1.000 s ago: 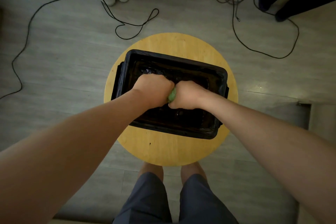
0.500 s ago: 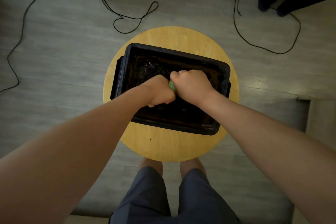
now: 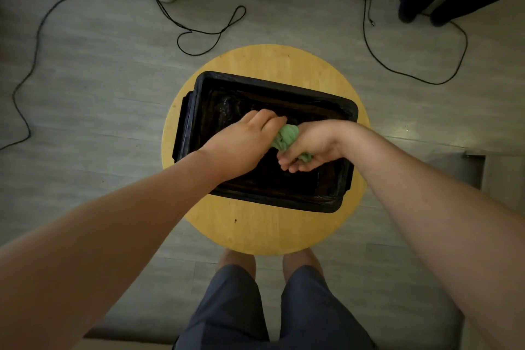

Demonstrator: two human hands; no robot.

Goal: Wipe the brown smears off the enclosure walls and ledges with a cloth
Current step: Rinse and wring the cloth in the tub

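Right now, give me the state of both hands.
Left hand: fingers on the green cloth; grip cannot be told.
Right hand: closed around the green cloth.

We have one view only, from a camera worn on the head: it looks steeply down and a little forward onto the round surface [image 3: 255, 224], fairly close above it. The wide lens bows the floor [image 3: 85, 99] at the edges; dim light possibly hides detail inside the black tray [image 3: 272, 86].

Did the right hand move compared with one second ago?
Yes. Against the black tray, the right hand shifted slightly toward its right wall and rolled over, so its curled fingers now show under the green cloth.
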